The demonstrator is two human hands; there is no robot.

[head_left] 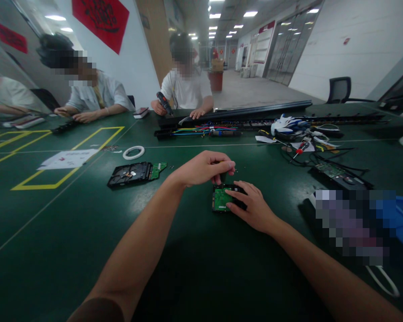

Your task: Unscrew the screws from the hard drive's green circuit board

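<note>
A hard drive (220, 202) with a green circuit board facing up lies on the green table in front of me. My left hand (211, 169) is closed above its far edge, gripping a short, dark upright tool that looks like a screwdriver (223, 178). Its tip is too dark to make out. My right hand (251, 203) rests on the drive from the right, fingers spread over the board and the black casing. Left of my hands lies another opened drive, a black casing (129, 174) with a green circuit board (159, 170) at its right end.
Small screws (171, 167) and a white tape roll (133, 152) lie on the left. Long black housings with coloured wires (201, 129) stretch across the back. Gloves (287, 125), a red screwdriver (301, 149), cables and a blue tray (399, 214) are on the right. Co-workers sit opposite.
</note>
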